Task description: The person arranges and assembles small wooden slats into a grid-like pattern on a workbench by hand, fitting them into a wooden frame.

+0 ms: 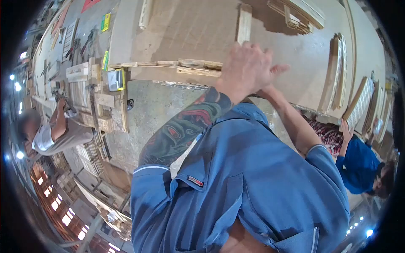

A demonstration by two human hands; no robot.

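My left hand (247,67), at the end of a tattooed forearm, is over the near edge of a large tan board surface (185,40). Its back faces up, the fingers are curled downward, and the thumb side points right; what it may hold is hidden beneath. My right hand (265,90) crosses under the left one, with little more than its wrist side showing. Just beyond my knuckles is a pale wooden strip (244,23), its near end meeting the left hand in this view. Short wooden pieces (198,71) line the board's edge, left of my hands.
Bundled wooden strips (331,71) lie at right, and more wood (295,17) sits at the far side. One person (59,130) works at left beside a wooden frame (95,97); another person (358,162) touches a light patterned piece (360,99) at right. Concrete floor (147,105) shows below the board.
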